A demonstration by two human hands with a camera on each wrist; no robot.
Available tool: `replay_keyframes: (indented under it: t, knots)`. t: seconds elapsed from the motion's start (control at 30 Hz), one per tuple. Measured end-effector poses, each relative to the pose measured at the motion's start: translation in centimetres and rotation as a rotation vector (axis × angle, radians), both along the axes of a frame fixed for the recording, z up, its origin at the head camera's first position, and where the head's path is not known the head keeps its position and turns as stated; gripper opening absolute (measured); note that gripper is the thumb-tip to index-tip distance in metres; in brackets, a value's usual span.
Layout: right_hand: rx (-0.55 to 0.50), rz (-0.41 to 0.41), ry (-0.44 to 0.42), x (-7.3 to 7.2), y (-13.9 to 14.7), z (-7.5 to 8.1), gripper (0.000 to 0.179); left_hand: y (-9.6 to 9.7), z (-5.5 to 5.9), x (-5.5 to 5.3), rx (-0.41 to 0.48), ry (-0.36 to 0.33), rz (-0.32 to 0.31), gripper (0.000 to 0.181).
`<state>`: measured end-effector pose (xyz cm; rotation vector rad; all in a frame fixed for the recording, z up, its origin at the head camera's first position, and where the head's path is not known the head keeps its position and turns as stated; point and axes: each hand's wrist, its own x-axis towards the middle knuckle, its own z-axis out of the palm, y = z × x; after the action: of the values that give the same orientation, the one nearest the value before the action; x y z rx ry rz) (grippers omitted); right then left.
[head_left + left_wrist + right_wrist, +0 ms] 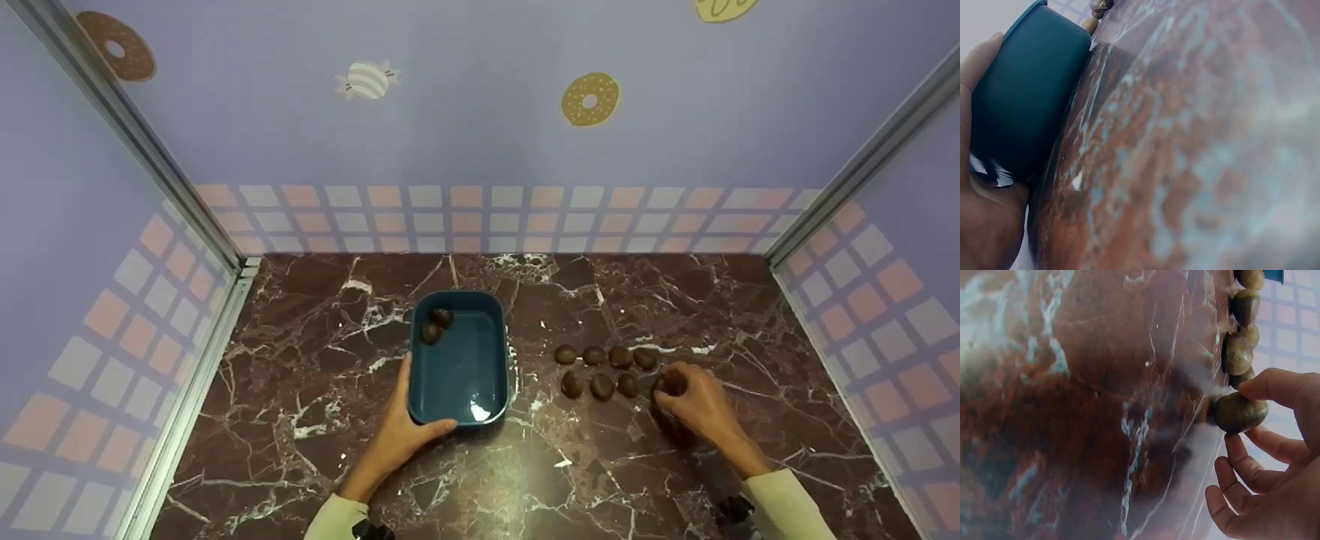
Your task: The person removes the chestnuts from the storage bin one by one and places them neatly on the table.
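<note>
A teal rectangular dish [459, 375] stands on the marble-patterned table, and two brown chestnuts [436, 324] lie at its far left corner. My left hand [403, 427] grips the dish at its near left corner, fingers along the left side and thumb at the near rim. To the right, several chestnuts [601, 386] lie in two rows. At the right end of the nearer row my right hand [697, 399] pinches one more chestnut [1241, 413] between thumb and fingers. That chestnut is right at the table surface, partly covered by the fingers in the head view.
Purple walls [480, 150] with a checkered band enclose the table [315, 480] at the back and both sides. A metal rail [191, 390] runs along the left table edge. Bare marble surface lies between the dish and the chestnut rows.
</note>
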<state>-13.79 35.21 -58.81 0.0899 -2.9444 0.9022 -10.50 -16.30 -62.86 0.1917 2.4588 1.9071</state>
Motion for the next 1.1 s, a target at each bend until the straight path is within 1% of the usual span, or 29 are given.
replay_keyframes:
  t: [0.13, 0.47, 0.6, 0.7, 0.83, 0.97, 1.1]
  knots:
    - [0.007, -0.003, 0.006, -0.2, -0.3, -0.3, 0.032, -0.1, 0.0, 0.0, 0.004, 0.004, 0.000, 0.137]
    - [-0.053, 0.006, 0.049, -0.4, -0.3, -1.0, 0.032, 0.0, -0.3, -0.1, 0.019, 0.033, 0.002, 0.137]
    - [-0.089, 0.009, 0.088, -0.5, -0.4, -0.7, 0.031, 0.0, -0.3, -0.1, 0.021, 0.032, 0.004, 0.137]
    - [-0.103, 0.012, 0.108, -0.5, -0.8, -0.2, 0.033, 0.1, -0.2, -0.1, 0.023, 0.024, 0.005, 0.138]
    - [-0.129, 0.026, 0.110, -0.6, -1.6, 0.5, 0.035, 0.0, 0.0, 0.0, 0.015, 0.011, -0.001, 0.137]
    - [-0.153, 0.052, 0.126, -0.9, -2.8, 0.9, 0.035, -0.1, 0.0, 0.0, -0.001, 0.002, -0.007, 0.136]
    - [-0.153, 0.092, 0.167, -1.6, -4.1, 1.1, 0.033, -0.1, -0.1, 0.0, -0.009, 0.012, -0.005, 0.137]
